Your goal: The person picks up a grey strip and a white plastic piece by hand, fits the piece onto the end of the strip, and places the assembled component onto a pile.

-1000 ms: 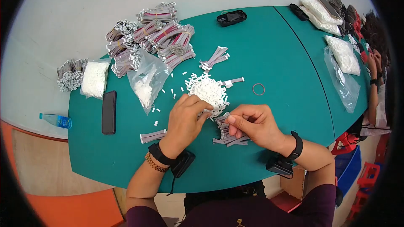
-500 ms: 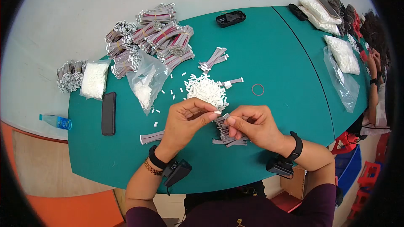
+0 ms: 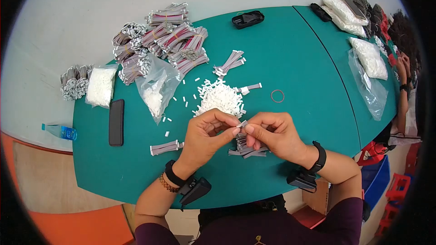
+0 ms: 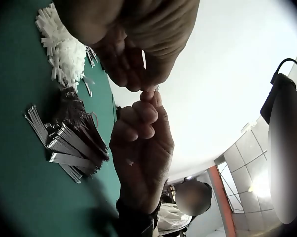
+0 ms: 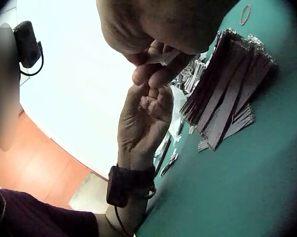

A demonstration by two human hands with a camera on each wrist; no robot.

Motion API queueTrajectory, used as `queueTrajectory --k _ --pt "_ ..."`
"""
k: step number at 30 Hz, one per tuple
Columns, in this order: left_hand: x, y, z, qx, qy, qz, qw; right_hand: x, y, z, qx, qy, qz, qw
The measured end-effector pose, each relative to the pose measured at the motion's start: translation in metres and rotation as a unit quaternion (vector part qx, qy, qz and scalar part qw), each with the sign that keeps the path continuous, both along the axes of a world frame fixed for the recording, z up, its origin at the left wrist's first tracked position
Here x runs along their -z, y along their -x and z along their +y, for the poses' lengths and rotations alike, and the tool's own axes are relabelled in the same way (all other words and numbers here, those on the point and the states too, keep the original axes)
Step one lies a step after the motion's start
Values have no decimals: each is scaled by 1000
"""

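Observation:
In the head view my left hand [image 3: 206, 135] and right hand [image 3: 278, 137] meet fingertip to fingertip above the table's near half. The left thumb and forefinger pinch a small white piece, mostly hidden by the fingertips. Between thumb and forefinger, my right hand grips the end of a flat ribbon cable [image 5: 164, 58], whose pale strip shows under the palm in the right wrist view. Just beyond the hands lies a heap of small white pieces [image 3: 221, 99]. Beneath the right hand is a stack of grey ribbon cables [image 5: 227, 94] with connector ends.
Bundled ribbon cables [image 3: 175, 38] pile up at the back left, beside an opened plastic bag [image 3: 156, 88] of white pieces. A phone [image 3: 116, 122] and a bottle [image 3: 61, 130] lie left. A red rubber band [image 3: 277, 96] lies right. Another person's arm [image 3: 403, 104] shows far right.
My left hand has come from the edge of the white heap with a small white piece, moving right to meet the cable end. The right hand has stayed almost still.

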State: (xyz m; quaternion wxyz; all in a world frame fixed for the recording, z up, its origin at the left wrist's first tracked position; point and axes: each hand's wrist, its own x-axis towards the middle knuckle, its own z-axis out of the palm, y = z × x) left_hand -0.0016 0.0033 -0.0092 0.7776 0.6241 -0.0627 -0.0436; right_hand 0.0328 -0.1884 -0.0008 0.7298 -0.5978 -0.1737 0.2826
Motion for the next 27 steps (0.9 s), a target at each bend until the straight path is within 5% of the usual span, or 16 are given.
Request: queueTrajectory --k 8,27 --pt "2 -2 0 36 -19 -56 998 3 0 0 3 -3 3 1000" --pt "2 -2 6 48 123 134 982 2 1 1 -31 -7 -2 999"
